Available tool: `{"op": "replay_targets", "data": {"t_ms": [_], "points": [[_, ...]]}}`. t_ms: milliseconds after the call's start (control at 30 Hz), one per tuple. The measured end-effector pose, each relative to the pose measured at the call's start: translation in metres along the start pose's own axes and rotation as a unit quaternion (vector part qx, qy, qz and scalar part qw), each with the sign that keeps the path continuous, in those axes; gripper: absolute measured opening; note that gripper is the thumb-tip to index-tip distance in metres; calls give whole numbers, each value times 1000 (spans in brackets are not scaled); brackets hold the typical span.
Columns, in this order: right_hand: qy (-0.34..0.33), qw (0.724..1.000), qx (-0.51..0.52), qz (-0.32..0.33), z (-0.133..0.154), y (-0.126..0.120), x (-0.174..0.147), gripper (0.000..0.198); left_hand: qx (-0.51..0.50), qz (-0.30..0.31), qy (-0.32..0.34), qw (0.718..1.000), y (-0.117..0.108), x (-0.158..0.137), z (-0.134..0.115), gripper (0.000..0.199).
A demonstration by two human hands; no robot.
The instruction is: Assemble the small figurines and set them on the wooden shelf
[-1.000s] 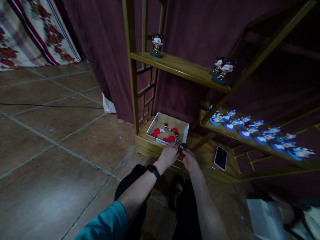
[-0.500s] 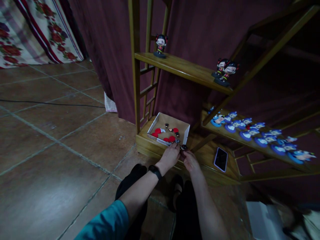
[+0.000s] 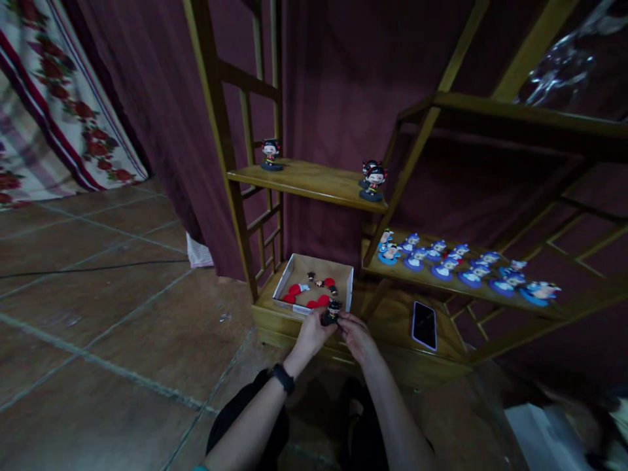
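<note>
A dark figurine (image 3: 332, 314) is showing upright between two hands.
Less tilted than half a second ago, it is facing the wearer at the box's (image 3: 350, 291) front edge, near the right corner; left hand (image 3: 311, 333) and right hand (image 3: 357, 335) are both gripping it, so neither is free.

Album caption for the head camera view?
Both hands hold a dark figurine by an open box of small pieces.

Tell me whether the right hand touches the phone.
Apart: the head view shows a stretch of wooden shelf between the right hand and the phone.
</note>
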State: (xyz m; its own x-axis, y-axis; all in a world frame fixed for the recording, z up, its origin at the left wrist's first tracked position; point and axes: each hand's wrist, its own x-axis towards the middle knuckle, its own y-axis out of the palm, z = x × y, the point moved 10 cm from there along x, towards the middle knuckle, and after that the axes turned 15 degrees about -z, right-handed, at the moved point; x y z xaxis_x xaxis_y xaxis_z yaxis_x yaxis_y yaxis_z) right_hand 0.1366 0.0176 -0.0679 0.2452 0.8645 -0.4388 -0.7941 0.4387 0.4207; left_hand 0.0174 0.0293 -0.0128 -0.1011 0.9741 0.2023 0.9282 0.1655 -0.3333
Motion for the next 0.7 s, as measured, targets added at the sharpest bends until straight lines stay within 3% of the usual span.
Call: {"op": "replay_targets", "data": {"t_ms": [300, 533, 700], "points": [[10, 998, 25, 62, -2, 15, -10, 30, -100, -27, -52, 993, -16, -4, 2, 29], [26, 990, 41, 133, 5, 33, -27, 30, -77, -38, -37, 996, -38, -8, -19, 25], [24, 991, 45, 126, 10, 30, -32, 30, -65, -67, -38, 995, -62, -9, -29, 28]]}}
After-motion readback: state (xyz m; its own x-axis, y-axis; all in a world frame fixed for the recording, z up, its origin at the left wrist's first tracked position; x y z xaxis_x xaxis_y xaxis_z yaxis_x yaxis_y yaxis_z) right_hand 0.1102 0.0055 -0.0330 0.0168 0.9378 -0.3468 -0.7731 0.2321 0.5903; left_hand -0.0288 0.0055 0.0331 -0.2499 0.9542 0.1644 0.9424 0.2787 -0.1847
